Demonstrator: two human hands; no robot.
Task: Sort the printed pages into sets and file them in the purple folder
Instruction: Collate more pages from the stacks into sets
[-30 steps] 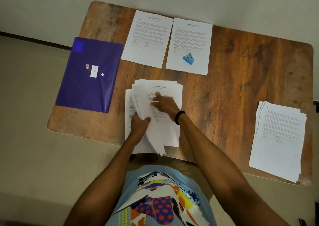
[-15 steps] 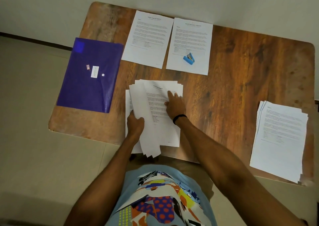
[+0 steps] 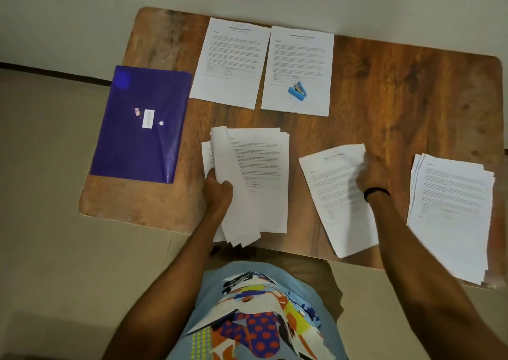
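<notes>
The purple folder (image 3: 143,128) lies closed at the table's left edge. A loose stack of printed pages (image 3: 264,167) sits at the front middle. My left hand (image 3: 218,192) grips a few pages lifted and curled at that stack's left side. My right hand (image 3: 371,175), blurred by motion, holds one printed page (image 3: 332,194) by its right edge, tilted, between the middle stack and another stack of pages (image 3: 453,208) at the front right. Two separate printed pages (image 3: 231,62) (image 3: 299,57) lie side by side at the back.
A small blue stapler (image 3: 297,91) rests on the right-hand back page. The wooden table (image 3: 398,84) stands against a wall; bare wood shows at the back right. The front-right stack overhangs the table's near edge.
My right hand has left the middle stack and swung right with one page. My left hand keeps its grip on the lifted pages.
</notes>
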